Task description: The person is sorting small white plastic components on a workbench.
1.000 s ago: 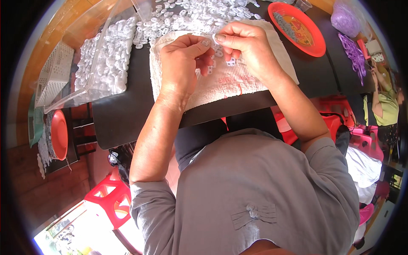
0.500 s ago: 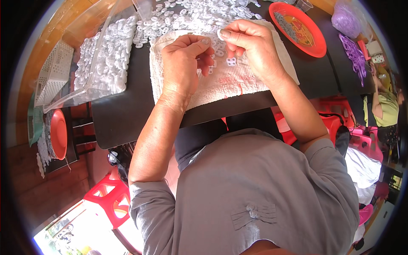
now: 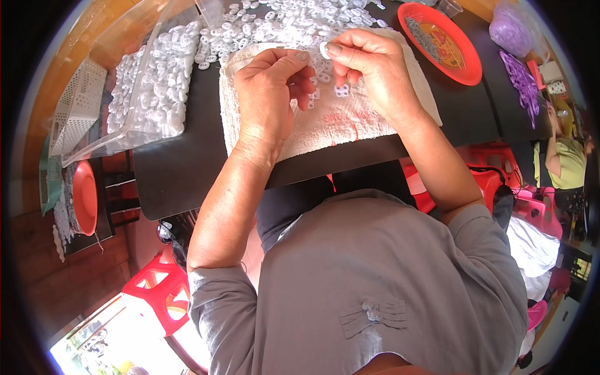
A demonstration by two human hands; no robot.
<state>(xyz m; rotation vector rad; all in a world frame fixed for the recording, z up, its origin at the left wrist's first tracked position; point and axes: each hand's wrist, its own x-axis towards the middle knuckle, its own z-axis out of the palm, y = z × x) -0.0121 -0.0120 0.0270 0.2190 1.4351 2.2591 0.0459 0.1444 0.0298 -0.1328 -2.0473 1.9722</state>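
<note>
Above a pale towel (image 3: pixel 337 134) I hold both hands a short way apart. My right hand (image 3: pixel 375 69) pinches a small white oval plastic piece (image 3: pixel 324 50) between thumb and forefinger. The thumb and forefinger of my left hand (image 3: pixel 265 87) are pressed together, the other fingers curled; whatever they hold is too small or hidden to make out. On the towel between the hands lies a small whitish piece with several holes (image 3: pixel 341 91), with a similar one (image 3: pixel 314 96) partly behind my left fingers. A spread of loose white oval pieces (image 3: pixel 275 28) covers the table beyond the towel.
At the left stands a clear plastic bin (image 3: pixel 128 134) heaped with white pieces, beside a white perforated basket (image 3: pixel 81 106). To the right are a red oval tray (image 3: pixel 465 69) with grey bits, and purple strands (image 3: pixel 522 87). A person in yellow-green (image 3: pixel 570 165) is at far right.
Both hands stay in nearly the same place. The white oval piece in my right fingers has turned slightly and shows more of its face.
</note>
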